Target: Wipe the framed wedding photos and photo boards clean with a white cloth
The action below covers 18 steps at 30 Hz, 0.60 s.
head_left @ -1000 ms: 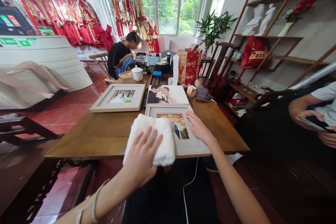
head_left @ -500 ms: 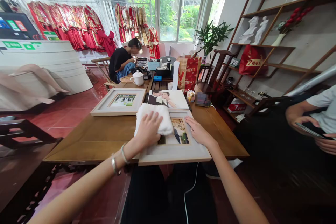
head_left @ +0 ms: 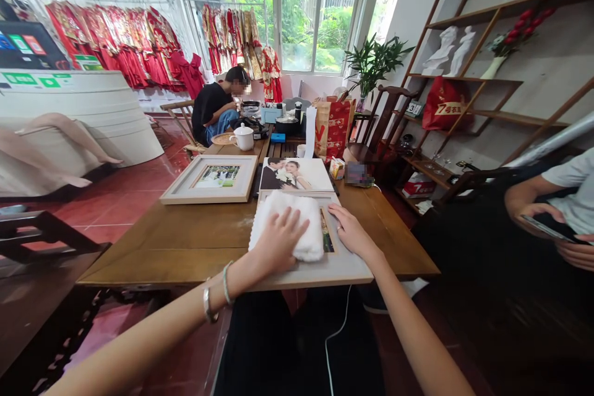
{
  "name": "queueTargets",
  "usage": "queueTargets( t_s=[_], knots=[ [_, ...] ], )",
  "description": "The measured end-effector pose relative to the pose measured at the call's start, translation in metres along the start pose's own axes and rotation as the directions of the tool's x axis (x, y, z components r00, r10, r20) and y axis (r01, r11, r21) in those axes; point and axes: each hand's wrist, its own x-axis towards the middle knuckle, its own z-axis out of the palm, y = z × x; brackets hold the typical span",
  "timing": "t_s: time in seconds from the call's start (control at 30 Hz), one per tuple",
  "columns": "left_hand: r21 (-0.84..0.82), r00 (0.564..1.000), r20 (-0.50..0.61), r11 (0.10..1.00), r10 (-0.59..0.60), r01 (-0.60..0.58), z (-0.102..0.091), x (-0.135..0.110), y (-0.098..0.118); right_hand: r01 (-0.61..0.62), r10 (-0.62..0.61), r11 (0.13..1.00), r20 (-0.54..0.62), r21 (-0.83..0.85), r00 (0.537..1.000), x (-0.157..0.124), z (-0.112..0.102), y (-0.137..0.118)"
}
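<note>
Cloth (head_left: 315, 232) lay directly beneath the left grip (head_left: 278, 240), fingers spread flat on top; under the cloth, the frame (head_left: 327, 270) reached the right grip (head_left: 352, 232), fingers loosely extended on its side.

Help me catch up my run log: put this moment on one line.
left hand: spread on cloth; right hand: on frame; cloth: over part of frame's photo; other frame: on table, left

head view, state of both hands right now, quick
Left hand: open, laid on the white cloth.
Right hand: open, resting on the picture frame.
</note>
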Motion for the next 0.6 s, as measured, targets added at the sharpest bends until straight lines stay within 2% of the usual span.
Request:
queueTargets(
  t_s=[0.13,0.27,0.4,0.5,0.6],
  knots=[
    [-0.123,0.995,0.042,0.989,0.087,-0.081,-0.01,-0.035,0.032,0.047,-0.046,0.997,0.015,-0.054,0.999,0.001,0.0,0.0],
    [-0.129,0.998,0.066,0.992,0.018,-0.009,-0.014,-0.052,0.05,0.08,-0.079,0.992,0.019,-0.102,0.997,0.001,-0.002,-0.004],
    [-0.047,0.989,0.079,0.991,-0.125,0.129,-0.009,-0.035,0.047,0.087,-0.088,0.983,0.006,-0.158,0.996,0.001,-0.009,-0.01],
    [0.032,0.974,0.058,0.976,-0.217,0.215,-0.006,-0.008,0.032,0.083,-0.085,0.98,0.0,-0.179,0.996,0.001,-0.011,-0.013],
    [0.069,0.969,0.005,0.967,-0.247,0.246,-0.003,0.019,0.015,0.092,-0.093,0.985,-0.003,-0.149,0.996,0.001,-0.009,-0.011]
  ],
)
